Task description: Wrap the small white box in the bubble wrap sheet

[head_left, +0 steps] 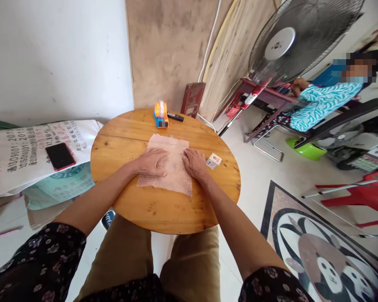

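Note:
A thin pinkish sheet that looks like bubble wrap [175, 167] lies flat on a round wooden table [164, 214]. My left hand [153, 162] rests on the sheet's left part, palm down with the fingers spread. On its right edge lies my right hand [193, 162], also palm down, fingers apart and a little bent. Neither hand grips anything. Beyond the sheet, an orange and blue tape dispenser [161, 115] stands near the table's far edge, with a black object [175, 117] beside it. Small printed cards [213, 160] lie just right of my right hand.
A phone [60, 156] lies on white printed sacks [85, 130] left of the table. A wooden chair [192, 100] touches the far side. Behind right stands a large fan [280, 44], and a person [324, 100] sits farther right.

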The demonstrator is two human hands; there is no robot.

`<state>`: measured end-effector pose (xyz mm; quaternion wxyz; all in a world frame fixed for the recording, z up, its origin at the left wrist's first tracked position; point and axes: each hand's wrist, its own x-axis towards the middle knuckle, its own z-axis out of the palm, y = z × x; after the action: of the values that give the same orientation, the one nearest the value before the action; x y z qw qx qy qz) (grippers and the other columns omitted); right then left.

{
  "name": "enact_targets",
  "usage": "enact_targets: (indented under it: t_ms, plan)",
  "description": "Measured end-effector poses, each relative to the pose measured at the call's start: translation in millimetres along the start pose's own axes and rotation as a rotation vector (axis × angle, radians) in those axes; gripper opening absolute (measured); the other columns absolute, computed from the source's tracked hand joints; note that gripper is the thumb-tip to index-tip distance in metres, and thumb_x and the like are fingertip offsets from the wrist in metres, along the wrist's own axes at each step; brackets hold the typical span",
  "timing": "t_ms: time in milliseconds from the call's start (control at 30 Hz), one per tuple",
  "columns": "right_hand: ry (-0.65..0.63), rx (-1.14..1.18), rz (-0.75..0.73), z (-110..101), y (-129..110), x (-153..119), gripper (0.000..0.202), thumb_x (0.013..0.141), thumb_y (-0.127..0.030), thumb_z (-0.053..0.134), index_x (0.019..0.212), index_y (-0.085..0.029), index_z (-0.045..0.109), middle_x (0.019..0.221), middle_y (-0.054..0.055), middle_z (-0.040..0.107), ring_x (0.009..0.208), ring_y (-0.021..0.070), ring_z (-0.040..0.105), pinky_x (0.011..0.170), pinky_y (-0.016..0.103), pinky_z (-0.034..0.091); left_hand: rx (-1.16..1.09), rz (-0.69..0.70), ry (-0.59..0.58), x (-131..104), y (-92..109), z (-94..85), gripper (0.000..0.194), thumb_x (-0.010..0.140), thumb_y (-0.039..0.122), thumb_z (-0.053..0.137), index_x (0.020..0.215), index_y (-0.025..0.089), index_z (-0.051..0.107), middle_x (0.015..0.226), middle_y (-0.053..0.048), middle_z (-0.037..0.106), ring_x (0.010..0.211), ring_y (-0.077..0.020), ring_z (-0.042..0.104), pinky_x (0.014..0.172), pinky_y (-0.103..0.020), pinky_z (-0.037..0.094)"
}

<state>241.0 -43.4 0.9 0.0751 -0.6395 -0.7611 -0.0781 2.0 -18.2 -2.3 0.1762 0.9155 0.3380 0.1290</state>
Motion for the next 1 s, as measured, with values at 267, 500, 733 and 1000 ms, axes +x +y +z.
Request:
enact_targets:
  t_ms: [267, 500, 733, 1000]
  plan:
    - [0.023, 0.041, 0.001, 1.7, 6.9, -0.3, 0.039, 0.097, -0.031, 0.039, 0.125, -0.017, 0.062, 0.136, 0.012, 0.059, 0.113, 0.029, 0.053, 0.091, 0.041, 0.037, 0.023, 0.01, -0.008, 0.5, 7.0, -0.9, 0.081, 0.072, 0.048, 0.066, 0.143, 0.015, 0.042, 0.151, -0.015, 0.042, 0.14, -0.0351, 0.034, 0.116, -0.048, 0.024]
    - [0.025, 0.109, 0.004, 1.3, 15.2, -3.0, 0.037, 0.097, -0.031, 0.041, 0.124, -0.019, 0.063, 0.136, 0.01, 0.06, 0.114, 0.0273, 0.055, 0.089, 0.041, 0.04, 0.04, 0.03, -0.008, 2.9, 7.3, 4.6, 0.083, 0.071, 0.046, 0.065, 0.143, 0.012, 0.041, 0.152, -0.017, 0.04, 0.142, -0.0363, 0.031, 0.117, -0.051, 0.023]
    - [0.031, 0.066, 0.052, -0.3, 11.2, -6.5, 0.038, 0.097, -0.032, 0.044, 0.128, -0.016, 0.059, 0.137, 0.01, 0.059, 0.121, 0.0283, 0.051, 0.094, 0.041, 0.037, 0.029, -0.017, -0.02, -1.3, 13.3, 5.7, 0.096, 0.07, 0.044, 0.065, 0.15, 0.006, 0.027, 0.155, -0.021, 0.034, 0.144, -0.036, 0.028, 0.118, -0.05, 0.021]
    - [-0.004, -0.002, 0.044, 0.2, 10.0, -5.1, 0.039, 0.099, -0.035, 0.04, 0.13, -0.016, 0.055, 0.14, 0.011, 0.056, 0.122, 0.0266, 0.05, 0.093, 0.04, 0.035, 0.03, -0.037, -0.066, 1.0, 12.4, 2.6, 0.098, 0.071, 0.046, 0.065, 0.15, 0.004, 0.025, 0.155, -0.023, 0.03, 0.144, -0.0369, 0.026, 0.118, -0.053, 0.02]
